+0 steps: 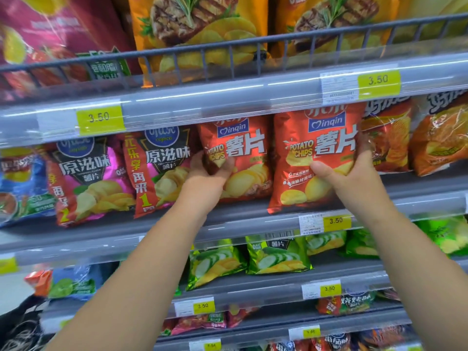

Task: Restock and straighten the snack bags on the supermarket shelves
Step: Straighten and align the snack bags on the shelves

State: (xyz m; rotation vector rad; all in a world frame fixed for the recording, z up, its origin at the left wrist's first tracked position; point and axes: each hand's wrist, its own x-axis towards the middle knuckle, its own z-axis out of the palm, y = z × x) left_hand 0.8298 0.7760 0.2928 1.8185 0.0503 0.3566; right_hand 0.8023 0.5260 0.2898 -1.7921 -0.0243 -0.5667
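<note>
Two red Minqin potato chip bags stand side by side on the middle shelf. My left hand grips the lower left edge of the left red bag, thumb over its front. My right hand holds the right red bag, thumb on the front and fingers curled round its right edge. Both bags stand upright, touching each other, their tops hidden behind the shelf rail above.
Pink and black chip bags stand left of the red ones, orange bags to the right. Large steak-flavour bags sit behind a wire rail above. Green cucumber bags fill the shelf below. Yellow 3.50 price tags line the shelf edges.
</note>
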